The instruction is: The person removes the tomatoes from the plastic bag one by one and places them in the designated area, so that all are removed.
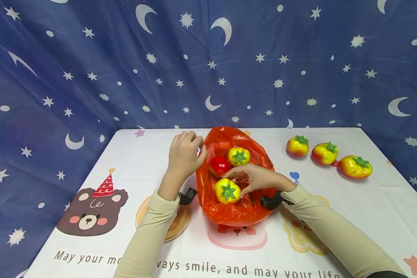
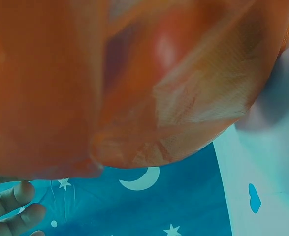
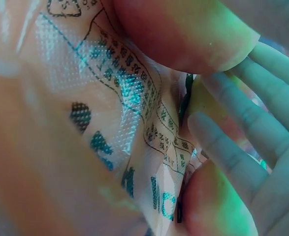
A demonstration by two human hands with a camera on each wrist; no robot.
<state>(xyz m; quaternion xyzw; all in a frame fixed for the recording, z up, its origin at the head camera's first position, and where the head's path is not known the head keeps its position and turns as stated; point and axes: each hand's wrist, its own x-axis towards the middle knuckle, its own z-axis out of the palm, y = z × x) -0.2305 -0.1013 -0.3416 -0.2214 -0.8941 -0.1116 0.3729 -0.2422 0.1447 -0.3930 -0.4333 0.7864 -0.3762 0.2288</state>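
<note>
A red plastic bag (image 1: 208, 208) lies spread wide on the table in the head view. Inside it are two yellow toy persimmons with green leafy tops, a near one (image 1: 227, 191) and a far one (image 1: 239, 156), and a glossy red round fruit (image 1: 219, 166). At the bag's left rim, my left hand (image 1: 185, 152) has curled fingers, with the thumb against the plastic. My right hand (image 1: 255, 177) reaches into the bag, its spread fingers and thumb beside the near persimmon. In the right wrist view its fingers (image 3: 247, 113) look fairly straight, touching fruit.
Three more red-and-yellow toy persimmons, a left one (image 1: 297, 146), a middle one (image 1: 324, 153) and a right one (image 1: 355, 167), sit in a row at the table's back right. A dark blue star-patterned curtain (image 1: 180, 50) hangs behind the white printed tablecloth (image 1: 142, 154).
</note>
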